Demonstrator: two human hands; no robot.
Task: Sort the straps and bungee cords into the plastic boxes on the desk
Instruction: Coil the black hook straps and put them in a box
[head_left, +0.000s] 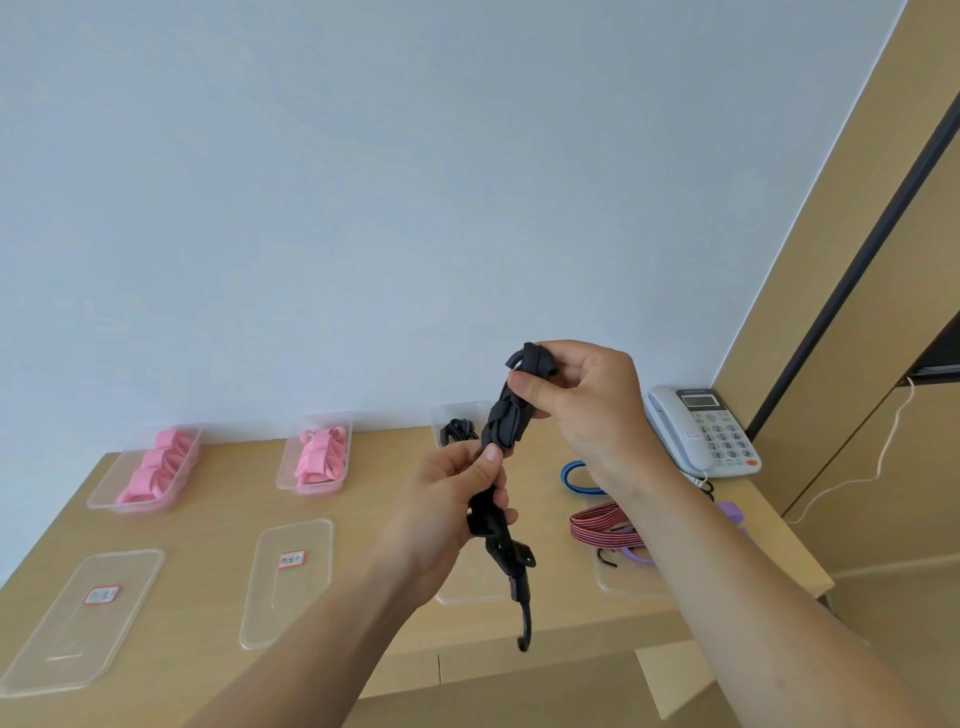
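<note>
Bundled black bungee cord (506, 431) held above the desk (363, 467): right hand (582, 400) pinches its 12 o'clock end, left hand (457, 509) grips lower down. The hook (525, 629) dangling at 6 o'clock could snag the clear box (439, 415) rim; its seemingly loose winding may unravel on release.

Bare forearms (322, 644) lead to the left hand (457, 501) and right hand (589, 402), thumbnails (491, 453) short and plain.

Your head camera faces forward over the desk (223, 501) toward the pale wall (363, 182). You stand close, at the desk's front edge.
</note>
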